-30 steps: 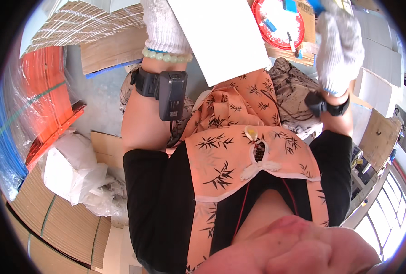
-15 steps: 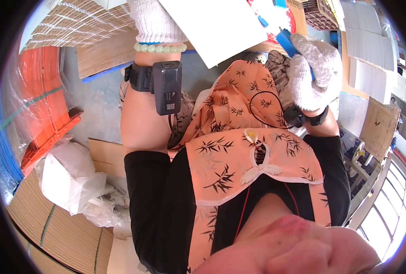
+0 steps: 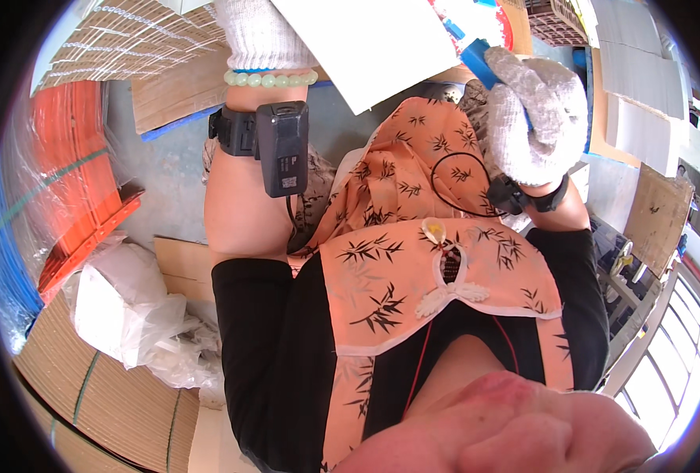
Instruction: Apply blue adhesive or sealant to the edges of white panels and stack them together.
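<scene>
My right hand [image 3: 538, 118], in a white knit glove, is closed around a blue tool [image 3: 480, 65]. The tool's flat, blocky end sticks out past the fingers; its exact kind is hidden in my grip. My left hand [image 3: 267, 35], gloved alike, reaches up to the top edge, where its fingers are cut off from sight. Beside it, a large white sheet [image 3: 374, 51] slants across the upper middle, one corner pointing toward me. Just beyond the tool lies a red round tray [image 3: 508, 31] with white and blue pieces on it.
A stack of corrugated board [image 3: 129, 43] rises at far left. Below it stand plastic-wrapped orange panels [image 3: 70, 158], crumpled clear plastic [image 3: 141, 315] and bundled cardboard [image 3: 121, 402]. At far right are a brown crate [image 3: 553, 24] and stacked white boards [image 3: 642, 79].
My right hand has shifted slightly up and left with the blue tool. The white sheet and my left forearm have moved a little to the left.
</scene>
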Demonstrator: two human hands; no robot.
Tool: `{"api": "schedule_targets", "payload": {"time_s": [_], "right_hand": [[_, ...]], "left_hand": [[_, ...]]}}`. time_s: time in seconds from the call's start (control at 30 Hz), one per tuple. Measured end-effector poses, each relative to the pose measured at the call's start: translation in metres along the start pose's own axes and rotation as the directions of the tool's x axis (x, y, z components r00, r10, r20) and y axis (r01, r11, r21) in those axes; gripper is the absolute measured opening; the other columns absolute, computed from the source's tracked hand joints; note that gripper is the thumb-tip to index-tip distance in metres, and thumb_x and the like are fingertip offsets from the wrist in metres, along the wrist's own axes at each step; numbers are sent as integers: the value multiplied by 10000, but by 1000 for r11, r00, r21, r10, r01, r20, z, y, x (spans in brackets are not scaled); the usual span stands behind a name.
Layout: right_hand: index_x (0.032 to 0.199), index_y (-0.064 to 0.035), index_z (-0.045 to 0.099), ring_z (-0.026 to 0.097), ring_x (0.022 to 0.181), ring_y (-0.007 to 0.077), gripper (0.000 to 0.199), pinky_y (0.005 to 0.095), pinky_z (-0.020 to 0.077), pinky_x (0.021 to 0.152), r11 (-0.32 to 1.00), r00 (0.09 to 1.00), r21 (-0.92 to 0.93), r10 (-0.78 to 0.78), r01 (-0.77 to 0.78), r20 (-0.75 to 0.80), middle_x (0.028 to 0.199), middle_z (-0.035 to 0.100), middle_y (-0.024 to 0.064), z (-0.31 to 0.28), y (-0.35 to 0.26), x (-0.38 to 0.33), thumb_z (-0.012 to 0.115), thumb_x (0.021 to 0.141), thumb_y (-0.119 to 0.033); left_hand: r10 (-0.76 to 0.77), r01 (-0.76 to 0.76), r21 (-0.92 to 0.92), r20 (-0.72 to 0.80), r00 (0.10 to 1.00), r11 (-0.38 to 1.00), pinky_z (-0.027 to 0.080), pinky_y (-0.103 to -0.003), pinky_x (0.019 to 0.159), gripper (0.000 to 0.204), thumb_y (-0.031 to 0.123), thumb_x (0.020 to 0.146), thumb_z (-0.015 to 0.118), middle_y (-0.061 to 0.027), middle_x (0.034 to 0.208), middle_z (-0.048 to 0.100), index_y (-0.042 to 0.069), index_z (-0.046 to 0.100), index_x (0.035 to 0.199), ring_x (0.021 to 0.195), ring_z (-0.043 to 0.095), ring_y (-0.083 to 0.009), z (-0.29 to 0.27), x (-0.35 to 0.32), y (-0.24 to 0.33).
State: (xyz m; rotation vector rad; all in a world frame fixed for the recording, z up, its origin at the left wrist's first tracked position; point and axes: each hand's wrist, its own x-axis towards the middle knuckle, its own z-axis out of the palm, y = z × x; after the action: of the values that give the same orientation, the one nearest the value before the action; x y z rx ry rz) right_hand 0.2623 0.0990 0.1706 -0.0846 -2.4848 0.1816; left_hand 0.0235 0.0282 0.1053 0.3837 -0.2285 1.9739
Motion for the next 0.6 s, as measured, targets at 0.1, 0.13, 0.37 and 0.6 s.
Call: {"api": "schedule_targets", "payload": {"time_s": [0.1,0.13,0.37,0.6], "right_hand": [[1002,-88,696,630,804,252,292,349,501,700,996,996,31,-87,87,-3,1089,733,142,0,6,1,723,726,3],[1005,-88,696,630,799,252,297,352,500,702,991,991,37,-130,130,-8,1090,732,145,0,9,1,723,723,1],[1020,-84,695,632,819,257,299,356,504,711,991,992,-53,-124,123,-20,1124,729,138,-3,6,0,702,731,-7],[952,-90,721,625,817,246,266,344,498,690,949,952,-81,-303,305,42,1091,733,104,3,17,-3,719,694,-24]], "left_hand": [[25,-23,95,-24,999,995,280,-513,1223,954,656,877,619,-264,1335,517,-117,400,1391,1314,453,-391,1,0,2],[34,-30,124,-29,999,992,279,-514,1224,952,655,877,619,-263,1334,517,-116,401,1390,1315,451,-390,0,1,2],[33,-38,110,49,998,993,271,-529,1226,945,649,897,593,-290,1353,512,-112,383,1417,1313,466,-418,-7,1,3],[86,-69,179,-89,992,981,274,-530,1227,939,633,912,581,-308,1357,504,-113,354,1435,1315,466,-432,3,-1,-1]]}}
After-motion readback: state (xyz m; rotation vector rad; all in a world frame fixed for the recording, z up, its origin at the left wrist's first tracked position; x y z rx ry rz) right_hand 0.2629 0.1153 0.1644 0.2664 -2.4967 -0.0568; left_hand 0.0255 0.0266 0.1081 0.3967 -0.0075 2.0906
